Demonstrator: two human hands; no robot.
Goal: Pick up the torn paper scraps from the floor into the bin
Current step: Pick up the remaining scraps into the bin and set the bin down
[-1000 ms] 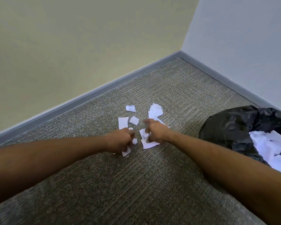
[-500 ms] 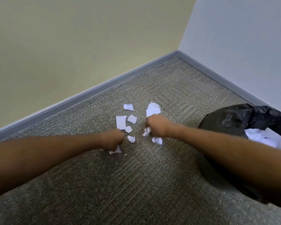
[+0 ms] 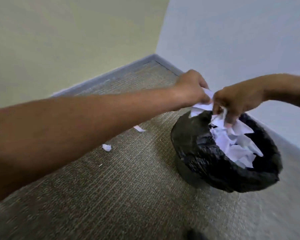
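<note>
Torn paper scraps: most already in the bin point(image 3: 206, 163), a white heap point(image 3: 232, 148) filling the far/right part of the opening, resting on the black liner. Bin is round, lined w/ crumpled black plastic bag folded over the rim, sits on the carpet point(image 3: 128, 196) near the pale blue wall point(image 3: 241, 40). Left hand point(image 3: 190, 89) is above the bin's far-left rim, fingers curled around a bunch of white scraps point(image 3: 200, 108) that stick out below the fist and hang over the rim edge. Right hand point(image 3: 235, 103) is just beside it, over the bin opening, fingers pointing down and pinching more white scraps point(image 3: 218, 121); those scraps touch or nearly touch the heap below, can't tell which bc of blur. The two hands are almost touching, paper between them. Still on the floor: one small crumpled scrap point(image 3: 106, 147) on carpet below the left forearm, and a flat strip point(image 3: 139, 129) partly hidden by that forearm, both well apart from the bin to its left. Tiny fleck point(image 3: 100, 165) nearer the camera, too small to ID. Carpet is grey-brown, ribbed. Grey baseboard point(image 3: 111, 75) runs along the beige wall point(image 3: 68, 40) to the room corner. Dark blurry shape at bottom edge point(image 3: 196, 235), can't tell what.
</note>
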